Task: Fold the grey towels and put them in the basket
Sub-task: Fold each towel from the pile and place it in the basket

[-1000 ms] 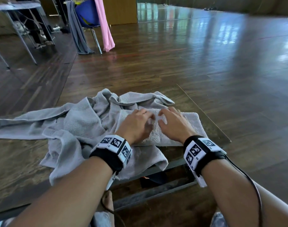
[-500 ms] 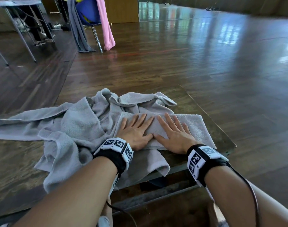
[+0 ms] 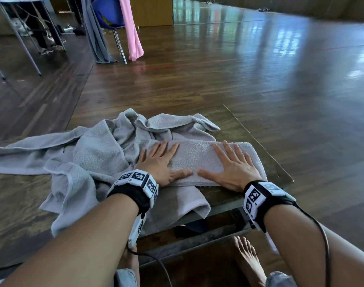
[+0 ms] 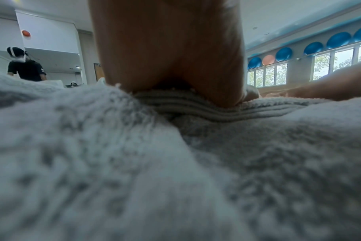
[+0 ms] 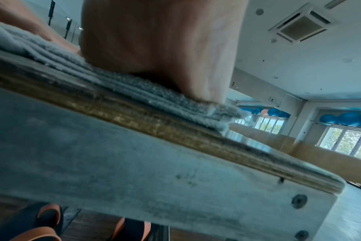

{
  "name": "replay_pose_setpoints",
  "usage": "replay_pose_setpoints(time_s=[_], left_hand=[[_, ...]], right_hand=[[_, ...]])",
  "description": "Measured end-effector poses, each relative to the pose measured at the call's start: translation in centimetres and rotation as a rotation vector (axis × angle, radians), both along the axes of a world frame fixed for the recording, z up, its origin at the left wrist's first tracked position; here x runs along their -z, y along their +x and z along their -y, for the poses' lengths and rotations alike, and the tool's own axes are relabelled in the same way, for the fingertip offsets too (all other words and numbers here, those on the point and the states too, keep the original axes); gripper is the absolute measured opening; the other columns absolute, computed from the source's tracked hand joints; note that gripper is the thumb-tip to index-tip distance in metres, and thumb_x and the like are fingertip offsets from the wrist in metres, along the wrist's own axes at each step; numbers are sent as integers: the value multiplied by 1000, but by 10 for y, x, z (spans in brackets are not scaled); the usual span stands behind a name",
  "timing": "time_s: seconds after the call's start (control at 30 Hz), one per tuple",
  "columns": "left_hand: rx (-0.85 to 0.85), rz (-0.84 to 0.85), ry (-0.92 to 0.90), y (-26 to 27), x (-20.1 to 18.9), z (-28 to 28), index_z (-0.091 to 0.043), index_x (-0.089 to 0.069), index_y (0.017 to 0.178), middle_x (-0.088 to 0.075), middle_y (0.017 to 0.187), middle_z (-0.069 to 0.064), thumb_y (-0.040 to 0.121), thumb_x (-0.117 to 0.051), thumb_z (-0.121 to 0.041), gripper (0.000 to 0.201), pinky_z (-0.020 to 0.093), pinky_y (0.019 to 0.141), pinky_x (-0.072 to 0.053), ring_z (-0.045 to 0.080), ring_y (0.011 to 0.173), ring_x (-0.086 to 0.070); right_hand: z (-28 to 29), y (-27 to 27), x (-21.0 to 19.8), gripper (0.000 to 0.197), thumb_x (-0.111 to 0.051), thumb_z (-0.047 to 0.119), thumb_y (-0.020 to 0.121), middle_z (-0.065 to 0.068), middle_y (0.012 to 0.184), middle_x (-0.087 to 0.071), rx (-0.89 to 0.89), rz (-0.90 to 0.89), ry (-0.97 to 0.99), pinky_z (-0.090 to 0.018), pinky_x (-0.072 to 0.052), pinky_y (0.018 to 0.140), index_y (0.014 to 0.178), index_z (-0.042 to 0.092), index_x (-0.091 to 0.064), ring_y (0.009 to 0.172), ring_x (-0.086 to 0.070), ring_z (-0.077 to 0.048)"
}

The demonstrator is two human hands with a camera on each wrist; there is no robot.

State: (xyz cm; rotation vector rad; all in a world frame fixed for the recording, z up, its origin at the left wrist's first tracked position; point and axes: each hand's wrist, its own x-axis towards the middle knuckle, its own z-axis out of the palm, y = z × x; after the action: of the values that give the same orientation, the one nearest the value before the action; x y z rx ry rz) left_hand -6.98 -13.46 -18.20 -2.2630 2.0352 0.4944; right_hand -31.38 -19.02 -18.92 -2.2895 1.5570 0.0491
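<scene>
A folded grey towel [image 3: 197,157] lies as a long strip near the table's right front corner. My left hand [image 3: 159,162] presses flat on its left end, fingers straight and spread. My right hand [image 3: 235,165] presses flat on its right end the same way. The two thumbs point at each other about a hand's width apart. Unfolded grey towels [image 3: 84,154] lie crumpled to the left, partly under the folded one. In the left wrist view the palm [image 4: 169,53] rests on the towel's layered edge [image 4: 196,106]. In the right wrist view the palm [image 5: 159,42] sits on the stacked layers [image 5: 134,88]. No basket is in view.
The wooden table [image 3: 266,162] ends just right of the folded towel, and its metal frame [image 5: 155,171] shows below. A towel corner [image 3: 189,206] hangs over the front edge. A bare foot [image 3: 247,262] stands under the table. Far left stand a chair [image 3: 108,15] draped with cloths and another table.
Both hands went from curled fingers at the towel's middle to flat palms, then slid apart along the towel toward its ends.
</scene>
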Motion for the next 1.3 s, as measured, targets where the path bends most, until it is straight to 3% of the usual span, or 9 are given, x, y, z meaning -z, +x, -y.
replay_pose_setpoints(time_s=[0.3, 0.43, 0.53, 0.6, 0.73, 0.87, 1.0, 1.1, 1.3], left_hand=[[-37, -3, 36, 4, -5, -4, -48, 18, 151, 23, 163, -13, 61, -25, -101, 113, 50, 118, 17, 11, 150, 21], [-41, 20, -2, 6, -17, -5, -44, 1, 156, 9, 167, -6, 75, -30, -92, 98, 54, 118, 13, 17, 153, 9], [-140, -14, -250, 3, -32, -7, -31, -41, 145, -34, 156, 11, 88, -49, -68, 68, 56, 117, -23, 32, 143, -30], [-292, -50, -365, 3, -41, -7, -14, -50, 133, -46, 140, 17, 90, -59, -52, 59, 51, 105, -44, 35, 127, -47], [-474, -144, -269, 5, -43, -11, -6, -55, 117, -62, 116, 16, 85, -63, -40, 48, 44, 87, -55, 34, 103, -62], [-519, -191, -281, 8, -42, -11, -9, -58, 93, -66, 91, 9, 82, -62, -37, 30, 29, 59, -44, 22, 73, -61], [-536, -272, -292, 10, -39, -8, -9, -58, 114, -66, 93, 7, 82, -64, -41, 46, 32, 67, -47, 30, 91, -65], [-560, -327, -247, 13, -36, -5, -9, -57, 81, -56, 73, 3, 81, -65, -41, 32, 31, 59, -41, 29, 75, -63], [-595, -372, -290, 16, -37, -5, -19, -48, 74, -50, 70, -2, 79, -69, -40, 30, 29, 57, -36, 16, 61, -48]], right_hand=[[4, -15, -10, 141, -22, 113, 42, 17, 166, 22, 153, -47, 62, -58, 8, 123, 158, 41, 13, 153, 21, -13], [12, -1, -22, 139, -38, 105, 53, 4, 169, 17, 155, -118, 84, -61, 12, 121, 161, 31, 8, 154, 20, -23], [11, 16, -29, 123, -38, 96, 70, -2, 169, 15, 70, -81, -97, -58, 9, 120, 162, 27, 6, 155, 19, -24], [8, 29, -31, 106, -38, 86, 82, 2, 168, 19, -40, 32, -133, -56, 5, 121, 161, 30, 7, 154, 19, -22], [-6, 51, -23, 89, -35, 77, 92, 7, 164, 30, -221, -9, 52, -54, 5, 121, 158, 41, 13, 152, 25, -25], [-11, 56, -19, 88, -37, 73, 94, 0, 163, 34, -228, -51, 99, -53, 9, 122, 158, 42, 15, 151, 28, -29], [-12, 51, -23, 86, -39, 71, 95, 1, 165, 31, -239, -27, 94, -53, 7, 123, 159, 41, 11, 152, 26, -28], [-13, 47, -22, 83, -39, 69, 97, 1, 166, 29, -251, -10, 82, -51, 6, 123, 159, 43, 8, 153, 25, -27], [-13, 45, -22, 80, -39, 66, 98, 1, 166, 27, -257, -6, 67, -49, 7, 123, 159, 43, 7, 153, 24, -26]])
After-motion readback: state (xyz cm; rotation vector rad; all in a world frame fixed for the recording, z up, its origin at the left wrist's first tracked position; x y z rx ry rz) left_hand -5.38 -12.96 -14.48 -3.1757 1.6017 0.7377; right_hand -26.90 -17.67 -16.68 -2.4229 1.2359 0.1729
